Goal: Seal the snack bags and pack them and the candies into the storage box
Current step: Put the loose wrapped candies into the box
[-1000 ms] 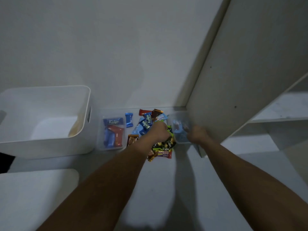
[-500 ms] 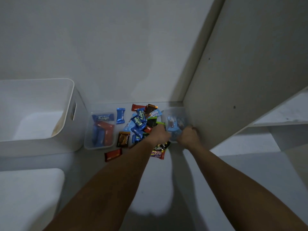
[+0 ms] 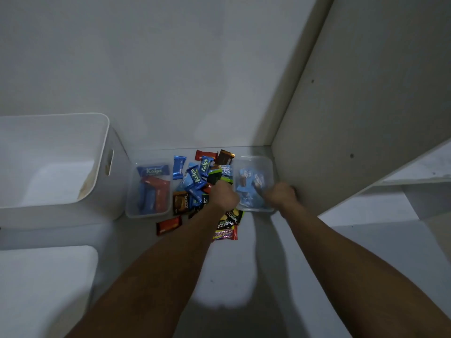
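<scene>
While both arms stretch toward the back corner, the candies [image 3: 195, 181] lie in a loose heap on the desk [image 3: 244, 276], between two clear tubs. Most of the heap sits to the left of and beyond the left hand [image 3: 223, 195], so that hand is plainly the nearer one for gathering it; the right hand [image 3: 280, 195] is on the far side of the right tub. The left hand looks clenched, knuckles up, among the wrappers, though I cannot tell whether it actually holds one. Just below its wrist lie two dark Nextar packets [image 3: 229, 219] and a purple one [image 3: 225, 234], while a red bar [image 3: 169, 225] lies apart at the near left.

The right clear tub [image 3: 268, 164] holds pale blue wrapped sweets, and the right hand's fingers curl at its near right corner, apparently gripping it. The left clear tub [image 3: 131, 203] holds a blue Kalpa bar lying across its far end and red and blue bars lying lengthwise below it. Farther left stands the white storage box [image 3: 107, 132], open-topped, with something pale yellow low against its right wall. It is well apart from the heap, so any packing means carrying leftward. Nearer me, a white lid-like panel [image 3: 48, 276] lies at the lower left.
</scene>
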Available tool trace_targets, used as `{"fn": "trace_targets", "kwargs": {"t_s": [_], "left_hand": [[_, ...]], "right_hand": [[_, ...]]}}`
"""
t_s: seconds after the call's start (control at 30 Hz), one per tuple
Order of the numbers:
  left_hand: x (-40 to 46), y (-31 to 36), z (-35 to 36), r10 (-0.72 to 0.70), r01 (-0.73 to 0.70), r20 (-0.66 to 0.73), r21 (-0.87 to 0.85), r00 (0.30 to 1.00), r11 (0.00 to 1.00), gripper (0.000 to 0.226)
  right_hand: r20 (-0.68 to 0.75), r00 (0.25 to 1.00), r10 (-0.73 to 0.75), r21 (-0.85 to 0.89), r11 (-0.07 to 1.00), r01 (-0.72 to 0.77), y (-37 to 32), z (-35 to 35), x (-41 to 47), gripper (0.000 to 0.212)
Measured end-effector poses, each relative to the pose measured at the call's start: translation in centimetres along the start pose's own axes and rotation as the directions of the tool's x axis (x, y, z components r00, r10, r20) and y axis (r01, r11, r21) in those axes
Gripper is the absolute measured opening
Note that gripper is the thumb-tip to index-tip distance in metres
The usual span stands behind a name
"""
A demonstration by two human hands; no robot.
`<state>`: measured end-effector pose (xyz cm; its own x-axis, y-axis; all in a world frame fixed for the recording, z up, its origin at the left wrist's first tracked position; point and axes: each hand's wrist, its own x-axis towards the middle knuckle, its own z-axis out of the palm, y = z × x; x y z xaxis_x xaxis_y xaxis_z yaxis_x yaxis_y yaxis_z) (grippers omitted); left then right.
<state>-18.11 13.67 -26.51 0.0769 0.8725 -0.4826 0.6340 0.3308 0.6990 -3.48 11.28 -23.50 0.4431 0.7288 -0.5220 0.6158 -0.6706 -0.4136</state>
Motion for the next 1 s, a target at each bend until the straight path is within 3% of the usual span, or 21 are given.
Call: {"fn": "trace_targets", "kwargs": {"t_s": [0.17,0.3,0.47,0.6,0.87,1.0], "left_hand": [[-0.6,0.5,-2.9,0.017,-0.019,-0.019,-0.123,1.0,0.992,0.006],[-1.9,0.7,-6.2,0.025,-0.045,-0.123,-0.164,0.992,0.985,0.009],[-4.2,-0.7,-10.7,0.028,-0.075,-0.307,-0.143,0.951,0.987,0.027],[-6.4,-2.8,-14.2,-0.043,-0.034,-0.438,-0.166,0.898,0.985,0.015],[-8.4,-7.9,-17.5,-0.073,0.078,-0.601,-0.018,0.796,0.997,0.027],[-9.6,-8.9,-17.3,-0.027,0.1,-0.613,0.085,0.79,0.991,0.029]], "right_hand": [[-0.126,0.992,-0.017,0.202,0.979,0.043,-1.9,-0.8,-1.1,0.045],[-0.173,0.982,-0.08,0.27,0.955,0.125,-4.6,-0.7,-2.4,0.018],[-0.145,0.977,-0.157,0.306,0.932,0.195,-8.5,1.1,-4.1,0.02],[-0.065,0.975,-0.214,0.313,0.923,0.223,-11.5,4.1,-5.9,0.015],[0.101,0.938,-0.331,0.314,0.906,0.285,-15.3,10.4,-8.2,0.01],[0.173,0.931,-0.322,0.264,0.925,0.271,-15.2,12.1,-9.2,0.012]]}}
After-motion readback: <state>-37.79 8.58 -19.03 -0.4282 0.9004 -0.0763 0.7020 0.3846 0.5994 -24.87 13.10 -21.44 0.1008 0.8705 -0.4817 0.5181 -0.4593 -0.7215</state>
